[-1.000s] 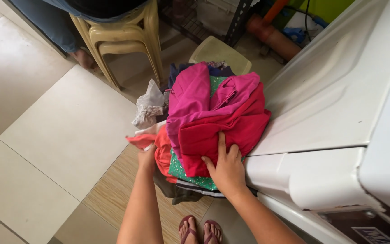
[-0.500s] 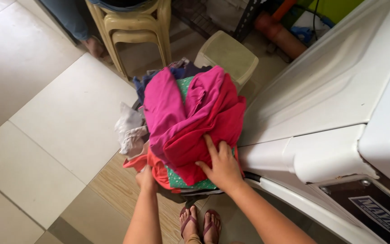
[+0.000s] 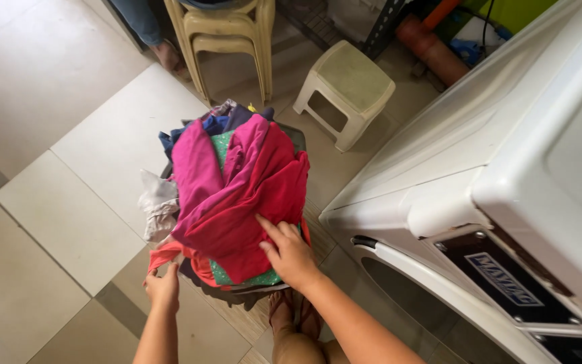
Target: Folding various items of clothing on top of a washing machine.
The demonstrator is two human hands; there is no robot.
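Pale square floor tiles [image 3: 48, 202] with dark grout fill the left; a smooth white washer [image 3: 493, 182] of moulded plastic fills the right. Near the top edge stand stacked cream plastic chairs [image 3: 227, 40] and a low square stool [image 3: 345, 87]. A dark basket [image 3: 237, 295], mostly hidden, brims with soft, crumpled laundry [image 3: 237, 189]: magenta and red cloth on top, green dotted fabric, blue pieces behind, a white rag hanging at the left. The right hand [image 3: 291, 255] lies on the near side of the heap, fingers [image 3: 269, 229] spread flat on the red cloth, not clenched. The left hand [image 3: 163, 290] is at the basket's lower left, fingers curled on an orange fold.
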